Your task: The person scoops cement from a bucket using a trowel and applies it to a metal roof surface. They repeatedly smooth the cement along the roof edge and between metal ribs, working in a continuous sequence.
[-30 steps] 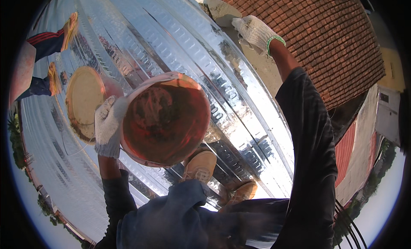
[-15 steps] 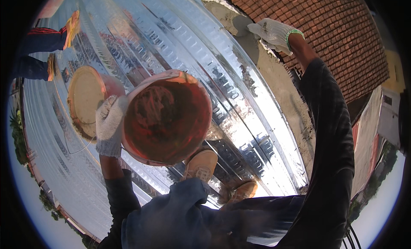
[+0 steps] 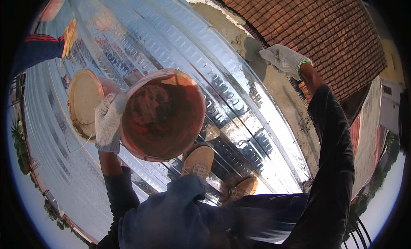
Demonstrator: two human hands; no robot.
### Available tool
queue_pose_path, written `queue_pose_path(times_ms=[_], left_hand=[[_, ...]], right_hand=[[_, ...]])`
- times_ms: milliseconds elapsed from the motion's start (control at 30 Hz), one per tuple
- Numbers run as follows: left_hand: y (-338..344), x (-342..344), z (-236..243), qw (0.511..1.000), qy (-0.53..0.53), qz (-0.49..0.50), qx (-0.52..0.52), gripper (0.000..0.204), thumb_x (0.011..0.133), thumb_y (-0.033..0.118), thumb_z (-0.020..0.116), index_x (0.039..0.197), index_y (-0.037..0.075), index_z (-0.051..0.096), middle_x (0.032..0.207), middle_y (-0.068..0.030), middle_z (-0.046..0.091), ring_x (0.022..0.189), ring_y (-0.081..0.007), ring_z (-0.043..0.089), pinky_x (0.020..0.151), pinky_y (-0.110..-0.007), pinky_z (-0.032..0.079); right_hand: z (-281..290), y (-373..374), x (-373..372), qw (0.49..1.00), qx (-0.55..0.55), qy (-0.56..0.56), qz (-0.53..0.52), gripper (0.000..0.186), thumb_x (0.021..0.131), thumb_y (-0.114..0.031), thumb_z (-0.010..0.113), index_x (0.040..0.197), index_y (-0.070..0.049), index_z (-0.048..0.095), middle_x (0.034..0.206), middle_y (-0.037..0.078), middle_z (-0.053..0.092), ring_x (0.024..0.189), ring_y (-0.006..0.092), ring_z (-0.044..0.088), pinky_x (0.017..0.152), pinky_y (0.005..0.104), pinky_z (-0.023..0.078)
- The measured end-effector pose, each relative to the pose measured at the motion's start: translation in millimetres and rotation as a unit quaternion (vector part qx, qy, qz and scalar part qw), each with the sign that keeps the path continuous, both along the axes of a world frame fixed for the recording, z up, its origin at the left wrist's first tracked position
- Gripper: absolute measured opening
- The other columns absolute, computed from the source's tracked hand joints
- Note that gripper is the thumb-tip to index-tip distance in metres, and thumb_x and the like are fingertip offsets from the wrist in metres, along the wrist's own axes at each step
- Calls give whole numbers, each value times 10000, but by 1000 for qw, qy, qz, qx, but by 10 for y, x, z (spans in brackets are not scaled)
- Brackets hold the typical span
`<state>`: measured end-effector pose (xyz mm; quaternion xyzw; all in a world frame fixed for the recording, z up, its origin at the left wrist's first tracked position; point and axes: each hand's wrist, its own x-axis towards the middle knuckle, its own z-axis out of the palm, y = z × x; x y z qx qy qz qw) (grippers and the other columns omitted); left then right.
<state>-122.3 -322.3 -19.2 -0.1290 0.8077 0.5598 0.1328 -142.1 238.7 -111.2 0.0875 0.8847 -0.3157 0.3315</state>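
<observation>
Right hand (image 3: pixel 284 60) lower, one foot gone (co-worker's (image 3: pixel 45 50))

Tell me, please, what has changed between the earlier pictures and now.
The right hand, holding a trowel, has moved along the mortar-like strip toward the person's body. Of the co-worker's two feet seen before, only one foot is now in view. Nothing was visibly taken hold of or let go. The left hand still grips the reddish bucket, and the second bucket keeps its place beside it.
</observation>
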Motion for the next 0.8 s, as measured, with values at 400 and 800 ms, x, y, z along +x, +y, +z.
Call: queue_pose_path(times_ms=[400, 800], left_hand=[[-83, 91, -55, 998, 42, -45, 3, 219, 1081, 262, 730, 1030, 54, 772, 933, 61, 655, 873, -62, 556, 769, -279, 479], [28, 283, 134, 995, 94, -17, 44, 266, 1077, 271, 737, 1192, 34, 776, 1094, -6, 724, 962, -103, 660, 856, -281, 539]], right_hand=[[285, 129, 1197, 999, -5, 0, -47, 630, 1130, -584, 570, 1009, 15, 723, 789, 151, 663, 700, 239, 691, 669, 412, 554], [462, -112, 2674, 982, 57, 124, -133, 553, 1173, -496, 485, 1346, -12, 689, 920, 240, 720, 819, 378, 703, 774, 451, 555]])
